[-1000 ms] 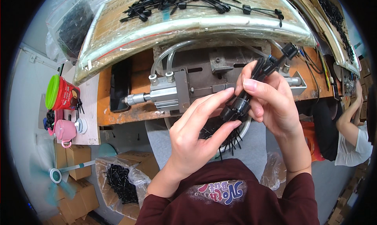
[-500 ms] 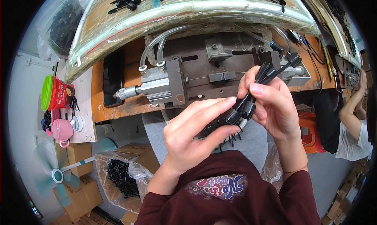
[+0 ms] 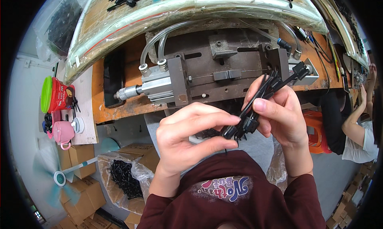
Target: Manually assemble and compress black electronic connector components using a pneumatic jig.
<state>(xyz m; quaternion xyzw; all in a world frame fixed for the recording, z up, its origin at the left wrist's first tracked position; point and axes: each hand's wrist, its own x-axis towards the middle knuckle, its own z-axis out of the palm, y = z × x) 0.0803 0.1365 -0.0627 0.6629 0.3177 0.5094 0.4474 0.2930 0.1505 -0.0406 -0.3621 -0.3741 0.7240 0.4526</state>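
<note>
My right hand grips a bundle of slim black plastic parts with thick heads, thumb pressed over the stems. One long part sticks out to the upper right, its blocky head clear of the fingers. My left hand is curled at the bundle's lower left end, with the thick end of a black part between its thumb and fingers. Both hands are in front of the metal fixture, which has a small block at its middle and an air cylinder at the left.
More black parts lie on the plastic-wrapped shelf and fill a lined box at lower left. A phone, red tub and pink cup are at left, above a fan. Another person sits at right near an orange stool.
My left hand has shifted a little left, with the thick end of a black part still between its fingers. The right hand has moved slightly right and down with the bundle.
</note>
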